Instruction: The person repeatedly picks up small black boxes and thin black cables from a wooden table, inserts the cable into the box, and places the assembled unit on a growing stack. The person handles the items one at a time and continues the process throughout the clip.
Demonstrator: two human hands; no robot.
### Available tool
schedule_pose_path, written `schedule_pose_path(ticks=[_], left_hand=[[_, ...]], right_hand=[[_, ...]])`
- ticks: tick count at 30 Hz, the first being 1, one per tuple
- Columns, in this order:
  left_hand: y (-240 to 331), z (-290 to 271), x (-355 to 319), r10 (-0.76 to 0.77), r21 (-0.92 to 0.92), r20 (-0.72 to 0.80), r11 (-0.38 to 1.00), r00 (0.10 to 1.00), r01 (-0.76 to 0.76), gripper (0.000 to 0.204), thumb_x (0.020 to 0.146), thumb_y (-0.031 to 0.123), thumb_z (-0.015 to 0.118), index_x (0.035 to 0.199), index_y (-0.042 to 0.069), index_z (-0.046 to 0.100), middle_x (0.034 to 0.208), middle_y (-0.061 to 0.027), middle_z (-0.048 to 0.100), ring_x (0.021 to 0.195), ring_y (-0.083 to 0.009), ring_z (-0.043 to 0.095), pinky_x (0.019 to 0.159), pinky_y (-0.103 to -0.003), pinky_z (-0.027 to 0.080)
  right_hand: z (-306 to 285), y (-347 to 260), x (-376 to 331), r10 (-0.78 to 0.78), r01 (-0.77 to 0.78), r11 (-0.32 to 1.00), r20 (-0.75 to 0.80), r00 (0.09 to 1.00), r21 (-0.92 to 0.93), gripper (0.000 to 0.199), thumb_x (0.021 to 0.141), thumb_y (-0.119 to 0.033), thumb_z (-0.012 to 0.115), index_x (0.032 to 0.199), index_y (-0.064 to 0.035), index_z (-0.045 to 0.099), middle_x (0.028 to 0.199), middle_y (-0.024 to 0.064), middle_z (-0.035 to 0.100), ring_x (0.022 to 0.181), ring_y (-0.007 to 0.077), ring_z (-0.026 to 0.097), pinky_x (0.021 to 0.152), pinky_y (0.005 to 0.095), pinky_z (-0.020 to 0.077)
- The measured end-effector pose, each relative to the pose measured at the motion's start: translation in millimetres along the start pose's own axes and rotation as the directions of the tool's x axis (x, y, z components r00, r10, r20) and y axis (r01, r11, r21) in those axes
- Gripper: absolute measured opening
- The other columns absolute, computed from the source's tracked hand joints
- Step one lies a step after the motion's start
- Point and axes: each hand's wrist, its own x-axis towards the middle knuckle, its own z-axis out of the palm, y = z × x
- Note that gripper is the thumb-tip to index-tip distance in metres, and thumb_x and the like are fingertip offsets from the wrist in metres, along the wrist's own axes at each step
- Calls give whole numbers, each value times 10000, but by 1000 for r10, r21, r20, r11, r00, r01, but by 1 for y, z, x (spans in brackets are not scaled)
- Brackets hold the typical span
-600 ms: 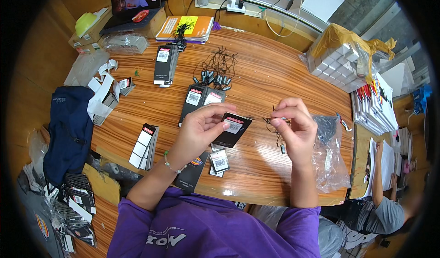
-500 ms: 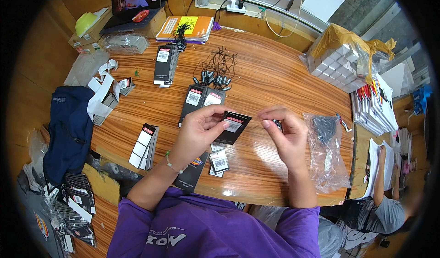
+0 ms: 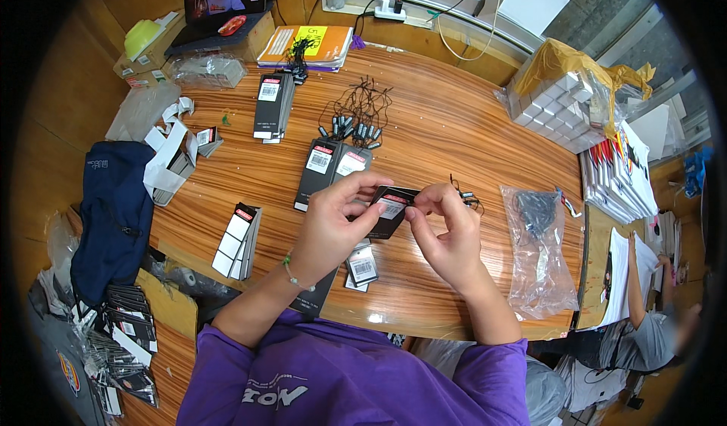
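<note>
My left hand (image 3: 337, 218) holds a black hang tag (image 3: 386, 225) with a white barcode sticker between thumb and fingers. At the tag's upper right corner, the thumb and forefinger of my right hand (image 3: 452, 237) are pinched together. Black tag strings (image 3: 471, 200) with small plugs stick out beyond the right hand's knuckles; the pinched end is hidden by the fingers. Below the held tag lie small tags with white labels (image 3: 363, 265). Partly under my left forearm is a larger black tag (image 3: 314, 297).
Two stacks of black tags (image 3: 314, 176) lie beyond my hands, with loose black strings (image 3: 360, 119) above them. Another tag stack (image 3: 271, 112) sits farther back. A clear plastic bag (image 3: 539, 267) is at right, near wrapped white boxes (image 3: 556, 104). Someone's arm (image 3: 638, 290) shows far right.
My right hand has moved left, from apart to touching the held tag's corner. My left hand keeps its grip on the tag. At far right, the other person's arms have shifted.
</note>
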Motion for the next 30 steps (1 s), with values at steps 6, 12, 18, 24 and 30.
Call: schedule_pose_path(ticks=[6,12,18,24,30], left_hand=[[6,6,-2,-17,71,27,997,999,15,253,821,-81,562,1070,-38,559,1006,-84,598,928,-133,599,791,-246,528],[7,10,-3,30,120,17,992,999,-31,247,813,-72,562,1056,-37,582,970,-102,623,892,-140,626,746,-250,550],[13,11,-5,54,187,55,980,997,-64,248,796,-99,576,1040,-59,590,991,-97,600,903,-139,615,748,-237,547],[18,13,-7,88,185,62,978,994,-98,248,784,-98,592,1027,-50,610,931,-89,595,844,-126,616,719,-219,546],[18,14,-8,128,232,48,963,991,-136,254,776,-94,588,1021,-36,621,905,-86,597,805,-127,617,708,-224,541]], right_hand=[[1,0,-2,40,-39,999,-30,999,37,142,753,69,597,848,16,506,690,120,582,609,200,615,551,282,476],[1,2,-2,-12,11,1000,-46,999,-11,149,742,68,594,842,7,502,656,102,558,566,195,573,524,292,447],[1,5,-3,-89,84,993,-53,995,-77,163,718,82,586,836,6,503,687,98,566,594,204,573,551,291,451],[8,9,-8,56,-32,975,-103,993,219,125,776,73,562,839,4,480,731,77,559,640,137,566,591,259,468],[8,3,-9,310,-247,703,26,950,667,129,853,48,522,888,-34,428,767,33,541,719,89,552,639,224,454]])
